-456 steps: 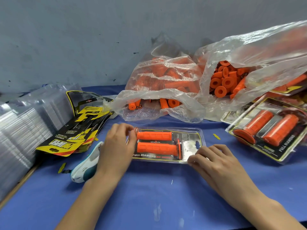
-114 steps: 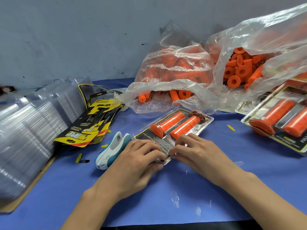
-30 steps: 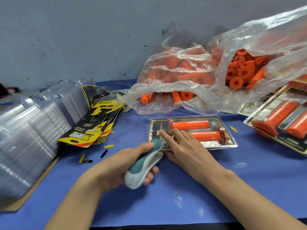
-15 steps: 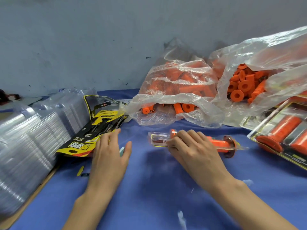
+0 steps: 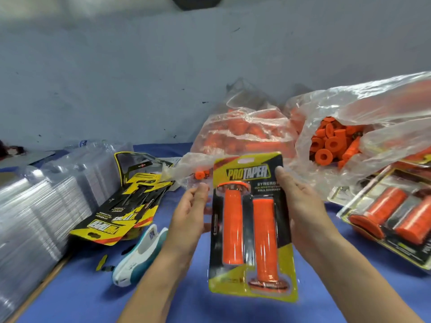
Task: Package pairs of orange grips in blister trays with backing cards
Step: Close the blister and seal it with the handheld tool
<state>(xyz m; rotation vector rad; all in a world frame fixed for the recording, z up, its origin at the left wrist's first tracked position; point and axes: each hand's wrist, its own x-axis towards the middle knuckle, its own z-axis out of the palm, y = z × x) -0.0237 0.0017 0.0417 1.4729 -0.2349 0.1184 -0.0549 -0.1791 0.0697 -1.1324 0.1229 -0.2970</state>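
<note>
Closest to the camera, both hands hold a finished blister pack (image 5: 253, 227) upright above the blue table (image 5: 77, 297). Left hand (image 5: 190, 213) pinches its left edge between thumb and fingers; right hand (image 5: 300, 203) holds the right edge, fingers behind the pack so I can't tell how they lie. The card reads "PROTAPER" with "SYNERG" under it, over two orange grips (image 5: 247, 231). A white-teal stapler (image 5: 140, 255) lies just left, then the backing cards (image 5: 121, 206) and clear trays (image 5: 35, 210). More finished packs (image 5: 391, 217) sit right, bags of grips (image 5: 326, 141) by the wall.

One head-worn camera looks forward and down (close, wide-angle) over the blue table (image 5: 79, 287) toward the wall (image 5: 116, 78).
</note>
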